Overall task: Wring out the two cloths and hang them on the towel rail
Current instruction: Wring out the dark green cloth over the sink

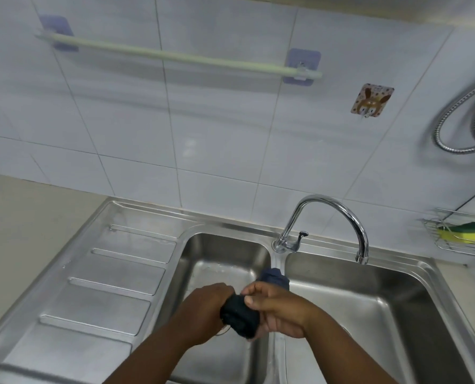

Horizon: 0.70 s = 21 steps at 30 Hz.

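A dark blue cloth [240,317] is rolled into a tight twist between both my hands, above the divider of the steel double sink [225,225]. My left hand [203,309] grips its near end, and my right hand [275,306] grips the other part, with a cloth end poking out beyond it. The pale green towel rail [175,55] runs across the tiled wall above on two purple stick-on mounts, with nothing hanging on it. I see no second cloth.
A curved chrome tap [327,217] rises behind the sink divider, spout over the right basin. The ribbed draining board [106,286] lies to the left. A wire rack with a yellow-green sponge [466,231] and a metal shower hose [460,120] are at the right. A rabbit hook [372,101] sticks on the wall.
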Available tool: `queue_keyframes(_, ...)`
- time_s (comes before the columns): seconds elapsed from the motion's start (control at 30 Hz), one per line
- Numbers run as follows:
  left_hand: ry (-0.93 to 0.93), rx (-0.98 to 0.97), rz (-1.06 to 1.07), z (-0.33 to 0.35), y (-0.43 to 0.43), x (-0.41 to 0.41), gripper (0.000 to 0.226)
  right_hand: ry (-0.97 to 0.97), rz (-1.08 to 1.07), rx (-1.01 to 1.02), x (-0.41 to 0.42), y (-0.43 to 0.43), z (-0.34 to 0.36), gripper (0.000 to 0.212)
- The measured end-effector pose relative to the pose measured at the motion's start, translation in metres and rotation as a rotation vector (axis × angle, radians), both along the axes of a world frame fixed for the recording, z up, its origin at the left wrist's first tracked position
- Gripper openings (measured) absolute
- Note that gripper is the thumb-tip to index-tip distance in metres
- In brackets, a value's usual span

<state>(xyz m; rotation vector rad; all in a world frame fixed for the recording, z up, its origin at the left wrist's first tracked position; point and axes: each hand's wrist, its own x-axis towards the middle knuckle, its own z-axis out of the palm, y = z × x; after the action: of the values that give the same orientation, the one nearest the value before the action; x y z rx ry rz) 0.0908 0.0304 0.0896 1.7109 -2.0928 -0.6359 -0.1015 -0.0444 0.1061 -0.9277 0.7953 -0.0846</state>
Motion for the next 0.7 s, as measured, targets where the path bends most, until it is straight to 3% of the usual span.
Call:
queue_keyframes(0.13, -0.274, -0.245, -0.277, -0.005, -0.007, -0.003, 0.018, 0.063, 0.291, 0.057, 0.008, 0.005, -0.008, 0.045)
queue_keyframes(0.2, -0.353, -0.266, -0.318, -0.013, -0.011, 0.0, 0.027, 0.179, 0.333, 0.039, 0.014, 0.01, -0.011, 0.039)
queue_keyframes(0.3, -0.51, -0.218, -0.362, -0.029, -0.016, 0.007, 0.014, 0.378, 0.291, -0.064, 0.025, 0.015, -0.02, 0.029)
queue_keyframes(0.4, -0.587, -0.108, -0.367, -0.049, -0.019, 0.007, 0.018, 0.608, 0.401, -0.433, 0.032, 0.019, -0.031, 0.017)
queue_keyframes(0.5, -0.547, 0.04, -0.256, -0.051, -0.021, -0.002, 0.017, 0.712, 0.491, -0.797, 0.037, 0.025, -0.048, 0.01)
queue_keyframes(0.57, -0.462, 0.249, -0.18, -0.05, -0.025, -0.007, 0.024, 0.75, 0.478, -1.033, 0.035, 0.03, -0.06, 0.018)
queue_keyframes(0.63, -0.329, 0.491, -0.129, -0.05, -0.031, -0.007, 0.032, 0.757, 0.48, -1.394, 0.03, 0.03, -0.073, 0.027)
queue_keyframes(0.7, -0.15, 0.71, -0.115, -0.052, -0.036, -0.005, 0.034, 0.813, 0.576, -1.477, 0.032, 0.032, -0.075, 0.037)
